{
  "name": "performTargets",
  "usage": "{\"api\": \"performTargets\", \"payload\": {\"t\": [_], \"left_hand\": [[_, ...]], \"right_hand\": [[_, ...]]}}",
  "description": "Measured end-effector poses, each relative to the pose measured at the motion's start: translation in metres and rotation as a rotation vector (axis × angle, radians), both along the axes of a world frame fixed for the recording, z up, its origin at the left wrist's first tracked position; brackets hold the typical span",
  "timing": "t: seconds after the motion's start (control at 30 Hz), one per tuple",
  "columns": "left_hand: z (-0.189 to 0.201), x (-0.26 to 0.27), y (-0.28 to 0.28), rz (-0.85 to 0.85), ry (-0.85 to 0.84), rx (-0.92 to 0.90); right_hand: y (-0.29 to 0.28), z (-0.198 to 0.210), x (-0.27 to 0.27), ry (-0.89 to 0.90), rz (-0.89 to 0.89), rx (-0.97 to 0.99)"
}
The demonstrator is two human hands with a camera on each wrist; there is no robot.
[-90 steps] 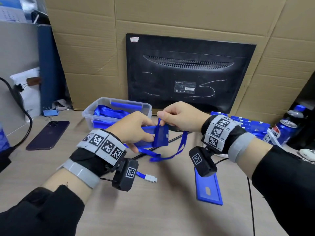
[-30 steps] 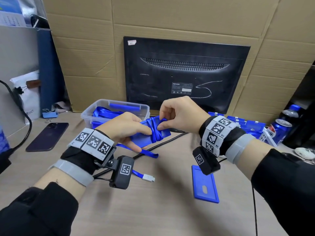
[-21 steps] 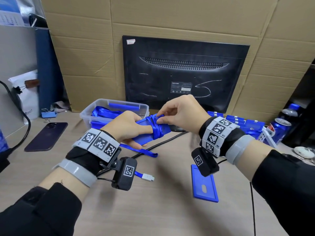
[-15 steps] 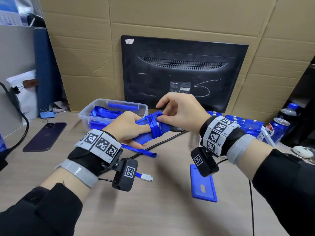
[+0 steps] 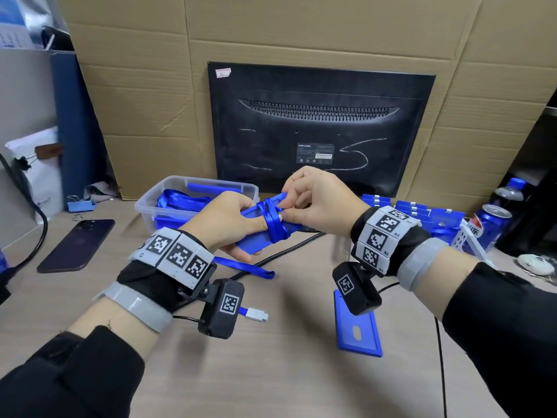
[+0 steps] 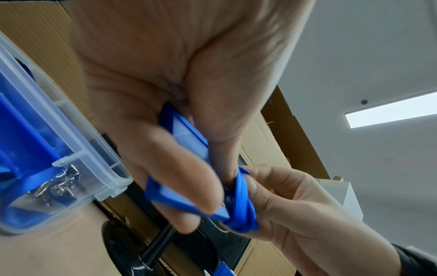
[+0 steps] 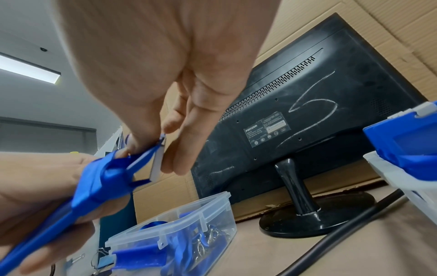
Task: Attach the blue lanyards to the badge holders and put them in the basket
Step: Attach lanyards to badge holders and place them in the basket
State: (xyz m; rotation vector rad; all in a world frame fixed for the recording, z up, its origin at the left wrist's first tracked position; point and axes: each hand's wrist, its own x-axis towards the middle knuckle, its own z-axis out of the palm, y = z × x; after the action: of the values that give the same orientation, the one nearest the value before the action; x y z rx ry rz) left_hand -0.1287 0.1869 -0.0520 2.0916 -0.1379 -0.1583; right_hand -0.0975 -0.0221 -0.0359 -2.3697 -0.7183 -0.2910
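My left hand (image 5: 229,218) grips a blue badge holder (image 5: 256,236) by its lower half, holding it level above the desk. A blue lanyard (image 5: 272,224) is wound several times round the holder's middle. My right hand (image 5: 313,200) pinches the lanyard's strap at the holder's far end. The left wrist view shows the holder (image 6: 187,134) between thumb and fingers and the lanyard bundle (image 6: 243,209) at the right fingertips. The right wrist view shows the wrapped lanyard (image 7: 104,179). The clear plastic basket (image 5: 144,203) stands just behind my left hand, with blue lanyards and holders inside.
Another blue badge holder (image 5: 358,336) lies flat under my right wrist. A loose lanyard strap (image 5: 250,268) and white clip (image 5: 256,314) lie near the left wrist. More holders (image 5: 422,212) are stacked at right beside a soda can (image 5: 488,224). A phone (image 5: 77,245), black cable (image 5: 289,254) and monitor (image 5: 319,128) are nearby.
The lanyard, which hung in a loose loop below the holder, is now wound round it. My right hand has shifted to the holder's far end; both hands drifted slightly toward the basket.
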Motion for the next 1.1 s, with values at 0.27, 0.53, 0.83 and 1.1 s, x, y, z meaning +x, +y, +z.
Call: {"api": "performTargets", "payload": {"t": [0.27, 0.53, 0.83, 1.1], "left_hand": [[0.005, -0.001, -0.013, -0.042, -0.062, -0.033], [0.012, -0.001, -0.042, -0.121, -0.123, 0.088], [0.017, -0.003, -0.084, -0.126, -0.106, -0.084], [0.026, -0.002, -0.115, -0.222, -0.011, -0.127]], "right_hand": [[-0.012, -0.001, -0.008, 0.167, 0.113, 0.164], [-0.042, -0.007, -0.015, 0.156, -0.009, 0.300], [-0.073, 0.003, -0.033, 0.372, 0.027, 0.409], [-0.108, 0.004, -0.044, 0.253, -0.107, 0.394]]}}
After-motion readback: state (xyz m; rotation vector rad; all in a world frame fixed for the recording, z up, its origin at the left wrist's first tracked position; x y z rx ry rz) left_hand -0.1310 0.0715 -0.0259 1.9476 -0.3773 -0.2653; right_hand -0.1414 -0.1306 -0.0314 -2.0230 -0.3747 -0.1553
